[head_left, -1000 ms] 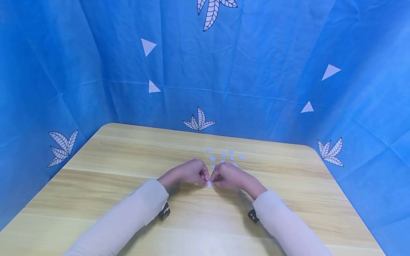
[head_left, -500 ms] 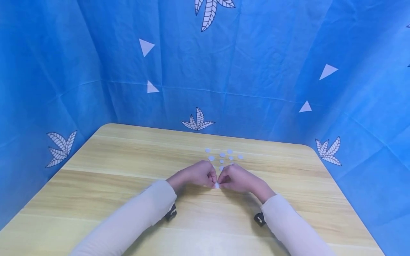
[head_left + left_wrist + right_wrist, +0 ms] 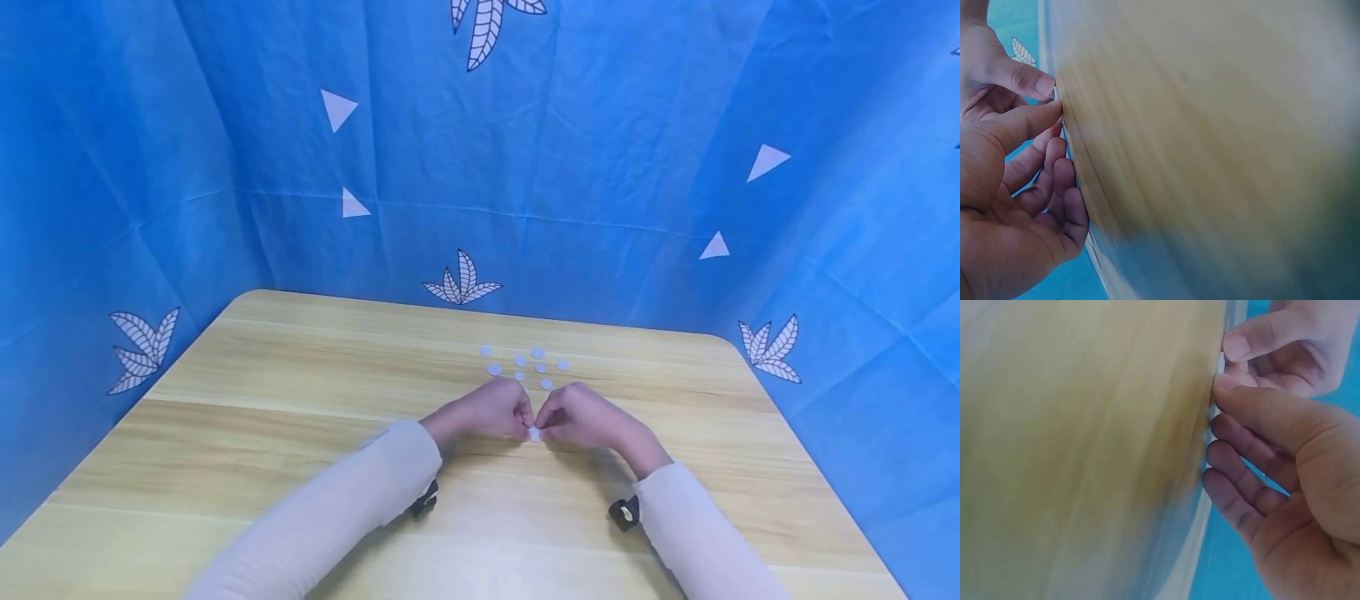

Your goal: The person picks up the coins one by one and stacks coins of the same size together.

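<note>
A small white round disc (image 3: pixel 535 434) lies low at the tabletop between my two hands. My left hand (image 3: pixel 498 407) pinches its left edge with thumb and finger. On the other side my right hand (image 3: pixel 585 417) pinches its right edge. Seen from the left wrist, the white edge (image 3: pixel 1056 93) shows between the two thumb tips, with the left hand's other fingers loosely bent close to the wood. In the right wrist view, a sliver of the disc (image 3: pixel 1221 361) sits between the thumbs. Most of the disc is hidden by fingertips.
Several loose white discs (image 3: pixel 494 369) of slightly different sizes lie scattered behind the hands, the nearest disc (image 3: pixel 546 384) just beyond the right fingers. The wooden table (image 3: pixel 300 375) meets a blue patterned curtain (image 3: pixel 600 167) at its back and sides.
Both hands have slid to the right together, with the white disc staying between their fingertips. Fewer loose discs show just behind the hands now. The scattered discs farther back stay in place.
</note>
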`<state>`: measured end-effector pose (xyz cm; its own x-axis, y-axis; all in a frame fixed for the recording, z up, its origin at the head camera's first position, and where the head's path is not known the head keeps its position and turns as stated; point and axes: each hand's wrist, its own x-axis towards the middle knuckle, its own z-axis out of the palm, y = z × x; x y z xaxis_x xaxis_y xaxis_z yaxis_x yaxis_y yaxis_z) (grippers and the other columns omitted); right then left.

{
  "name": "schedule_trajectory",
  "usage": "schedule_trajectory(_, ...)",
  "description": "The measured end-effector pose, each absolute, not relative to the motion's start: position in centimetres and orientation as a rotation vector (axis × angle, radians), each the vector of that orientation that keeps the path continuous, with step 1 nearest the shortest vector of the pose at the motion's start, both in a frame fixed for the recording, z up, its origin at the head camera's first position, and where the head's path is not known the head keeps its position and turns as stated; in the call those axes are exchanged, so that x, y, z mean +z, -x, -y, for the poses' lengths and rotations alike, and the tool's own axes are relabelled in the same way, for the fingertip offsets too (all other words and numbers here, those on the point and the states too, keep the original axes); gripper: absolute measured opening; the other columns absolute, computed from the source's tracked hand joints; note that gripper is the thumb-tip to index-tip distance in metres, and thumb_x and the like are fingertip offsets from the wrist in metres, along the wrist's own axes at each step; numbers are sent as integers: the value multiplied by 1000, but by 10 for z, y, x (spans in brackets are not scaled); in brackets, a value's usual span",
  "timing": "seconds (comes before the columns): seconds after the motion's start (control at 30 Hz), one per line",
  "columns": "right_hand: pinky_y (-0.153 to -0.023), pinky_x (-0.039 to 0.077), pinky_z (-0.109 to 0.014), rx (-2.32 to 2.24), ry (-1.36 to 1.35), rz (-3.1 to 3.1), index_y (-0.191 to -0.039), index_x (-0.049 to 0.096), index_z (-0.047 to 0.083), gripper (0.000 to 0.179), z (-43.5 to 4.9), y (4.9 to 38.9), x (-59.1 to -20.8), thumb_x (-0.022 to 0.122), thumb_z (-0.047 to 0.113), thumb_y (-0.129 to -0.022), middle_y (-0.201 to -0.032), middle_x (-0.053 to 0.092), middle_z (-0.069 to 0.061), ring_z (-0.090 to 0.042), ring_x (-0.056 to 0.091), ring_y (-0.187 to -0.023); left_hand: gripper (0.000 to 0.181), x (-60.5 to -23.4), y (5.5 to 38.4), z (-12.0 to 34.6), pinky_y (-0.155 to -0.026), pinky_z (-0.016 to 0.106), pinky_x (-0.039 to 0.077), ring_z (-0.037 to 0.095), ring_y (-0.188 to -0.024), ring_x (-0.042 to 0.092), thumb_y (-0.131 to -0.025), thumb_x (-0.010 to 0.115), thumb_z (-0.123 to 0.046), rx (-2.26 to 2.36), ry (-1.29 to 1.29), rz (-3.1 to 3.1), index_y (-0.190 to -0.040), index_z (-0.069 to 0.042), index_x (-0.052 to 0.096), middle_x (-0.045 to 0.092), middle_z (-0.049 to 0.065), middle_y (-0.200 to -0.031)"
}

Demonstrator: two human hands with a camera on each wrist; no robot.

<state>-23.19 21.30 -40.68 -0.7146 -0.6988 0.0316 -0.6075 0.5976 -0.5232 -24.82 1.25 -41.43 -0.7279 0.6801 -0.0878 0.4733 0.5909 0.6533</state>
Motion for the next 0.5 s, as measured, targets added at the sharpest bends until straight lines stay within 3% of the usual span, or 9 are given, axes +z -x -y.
schedule_trajectory(0.17, -76, 52, -24, -772, 1024, -2661, -90, 74, 11, 11, -224, 229, -406, 75, 8, -80, -86, 70, 3, -9, 65, -82, 7, -412, 247, -24, -61, 18, 49, 6, -61, 58, -76, 78, -12, 862, -969, -2518, -79, -11, 71, 63, -8, -65)
schedule_trajectory(0.5, -74, 53, -25, -818, 905, -2675, -88, 74, 13, 10, -243, 224, -407, 75, 8, -79, -84, 70, 6, -8, 65, -80, 4, -418, 245, -45, -47, 15, 44, 4, -47, 48, -78, 75, -11, 857, -964, -2518, -78, -11, 71, 59, -7, -58)
